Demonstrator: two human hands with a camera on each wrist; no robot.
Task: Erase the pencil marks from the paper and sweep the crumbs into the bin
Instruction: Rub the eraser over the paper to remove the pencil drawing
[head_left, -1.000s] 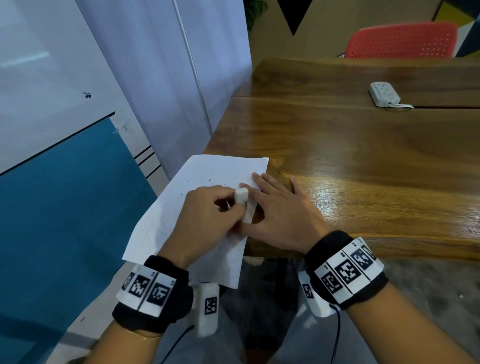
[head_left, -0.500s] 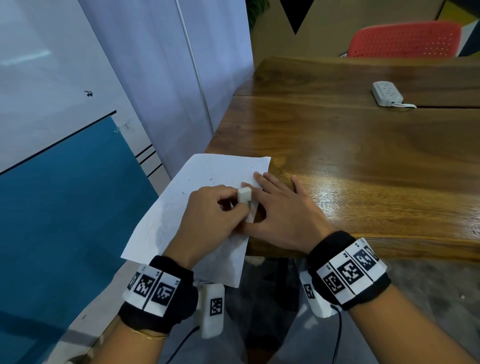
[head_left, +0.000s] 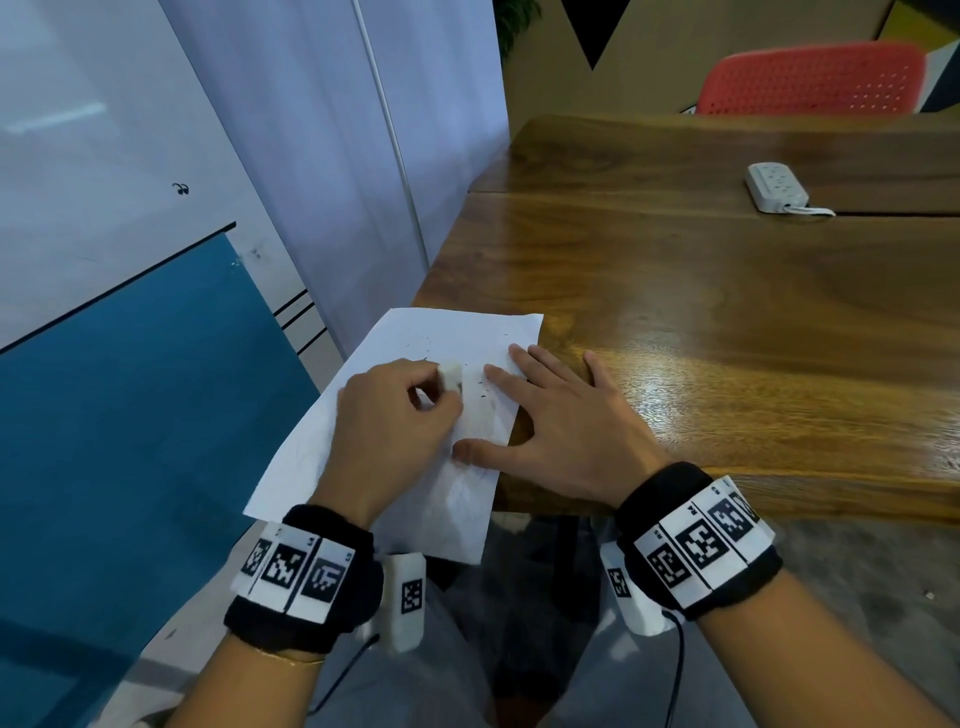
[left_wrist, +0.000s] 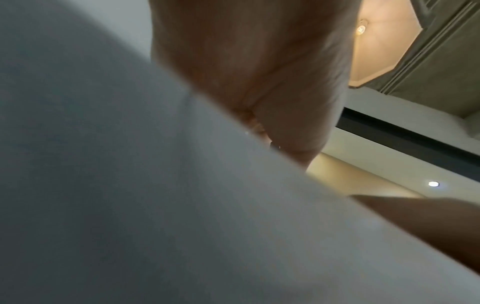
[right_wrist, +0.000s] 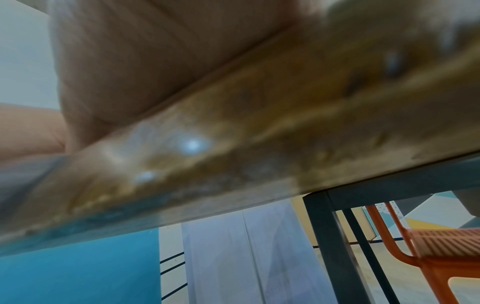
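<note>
A white sheet of paper (head_left: 441, 338) lies over the near left corner of the wooden table (head_left: 727, 322), partly hanging off the edge. Dark eraser crumbs (head_left: 480, 387) speckle its upper half. My left hand (head_left: 410, 410) pinches a small white eraser (head_left: 451, 375) and holds it down on the paper. Flat beside it, my right hand (head_left: 550, 415) presses the sheet's right edge with spread, straight fingers. The left wrist view is blurred, filled by the paper (left_wrist: 155, 205) and the hand. In the right wrist view only my palm and the table edge (right_wrist: 233, 144) show. No bin is visible.
A white power strip (head_left: 776, 187) with its cord sits at the far right of the table. A red chair (head_left: 810, 78) stands behind the table. On the left are a grey wall panel and a blue panel (head_left: 130, 415). Dark table legs (right_wrist: 327, 236) show below.
My left hand has slid the eraser left and slightly up the paper, away from the right hand's fingers. The right hand stays flat on the sheet.
</note>
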